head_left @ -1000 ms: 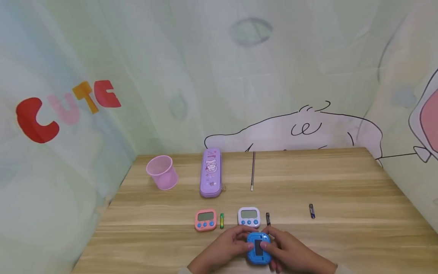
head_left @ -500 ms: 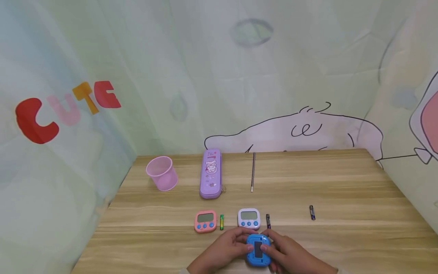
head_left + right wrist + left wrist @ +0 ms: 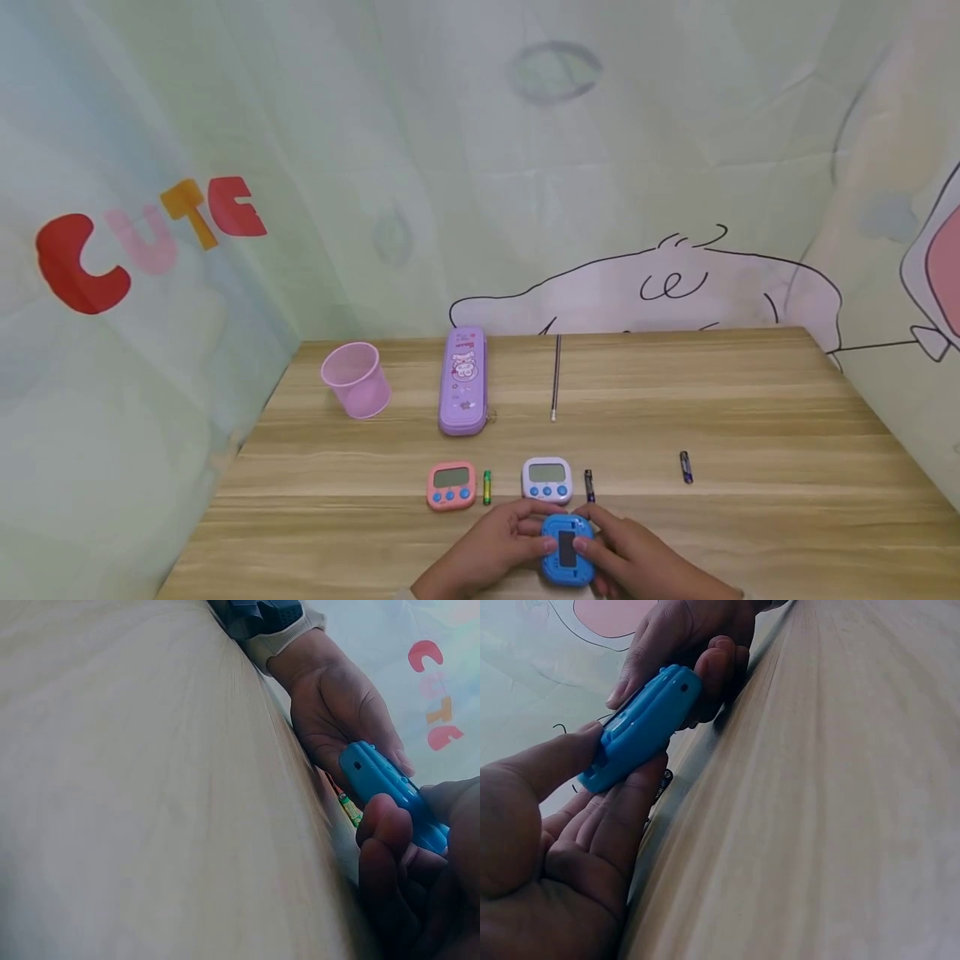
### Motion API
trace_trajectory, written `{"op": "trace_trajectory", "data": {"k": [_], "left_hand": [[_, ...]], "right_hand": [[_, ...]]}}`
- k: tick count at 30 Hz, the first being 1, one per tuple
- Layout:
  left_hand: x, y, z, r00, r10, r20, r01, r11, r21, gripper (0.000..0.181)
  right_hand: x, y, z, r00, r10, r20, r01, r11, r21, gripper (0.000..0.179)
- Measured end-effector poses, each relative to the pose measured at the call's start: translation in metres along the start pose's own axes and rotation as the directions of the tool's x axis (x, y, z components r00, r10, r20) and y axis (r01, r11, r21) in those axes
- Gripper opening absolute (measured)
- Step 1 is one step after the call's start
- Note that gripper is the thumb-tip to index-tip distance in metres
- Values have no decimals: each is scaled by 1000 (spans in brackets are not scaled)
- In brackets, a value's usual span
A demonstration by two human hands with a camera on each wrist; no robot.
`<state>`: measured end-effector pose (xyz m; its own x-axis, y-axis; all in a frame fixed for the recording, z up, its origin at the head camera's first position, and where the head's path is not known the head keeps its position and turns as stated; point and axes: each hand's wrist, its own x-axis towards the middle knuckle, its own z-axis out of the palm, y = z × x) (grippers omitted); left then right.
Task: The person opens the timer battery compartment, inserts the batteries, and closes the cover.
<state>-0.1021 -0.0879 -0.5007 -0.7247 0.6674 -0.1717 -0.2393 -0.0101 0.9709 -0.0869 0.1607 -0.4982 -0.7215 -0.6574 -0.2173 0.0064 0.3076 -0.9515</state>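
Note:
A blue digital timer (image 3: 567,573) is held back side up between both hands near the front of the table, a dark rectangle at the middle of its back. My left hand (image 3: 498,542) grips its left side, thumb on the back and fingers underneath. From the other side my right hand (image 3: 637,550) holds it, the thumb pressing beside the dark rectangle. In the left wrist view the blue timer (image 3: 641,731) is tilted above the wooden surface. The right wrist view shows the timer (image 3: 386,784) edge-on between both hands; its front face is hidden.
Just beyond the hands lie a pink timer (image 3: 451,486), a green battery (image 3: 487,487), a white timer (image 3: 547,481) and a dark battery (image 3: 589,485). Another dark battery (image 3: 686,467) lies right. Farther back are a pink cup (image 3: 360,383), purple pencil case (image 3: 462,383) and pencil (image 3: 556,379).

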Motion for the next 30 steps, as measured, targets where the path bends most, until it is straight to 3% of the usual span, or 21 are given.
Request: {"op": "trace_trajectory", "data": {"k": [5,11,16,20,25,30], "left_hand": [[-1,0,-1,1000,2,6,-2,1000,-6,39],[-3,0,1,998,52,30,-52,999,6,39],[-3,2,3,999,47,3,-47,998,49,40],[-2,2,4,999,44,6,-44,998,40,43],[-2,1,3,998,32,55,-30,999,-35,46],[-1,1,3,998,29,64,-25,997,-73,43]], "right_hand": [[0,0,0,1000,-11,-2,11,1000,-13,27],[0,3,-3,1000,-16,20,16,1000,16,29],[2,5,0,999,-42,-20,43,998,42,30],[3,6,2,996,-36,-83,34,999,-16,31],[8,5,3,994,-7,-113,-2,997,-79,29],[8,0,7,990,-6,-138,-24,976,-218,31]]}}
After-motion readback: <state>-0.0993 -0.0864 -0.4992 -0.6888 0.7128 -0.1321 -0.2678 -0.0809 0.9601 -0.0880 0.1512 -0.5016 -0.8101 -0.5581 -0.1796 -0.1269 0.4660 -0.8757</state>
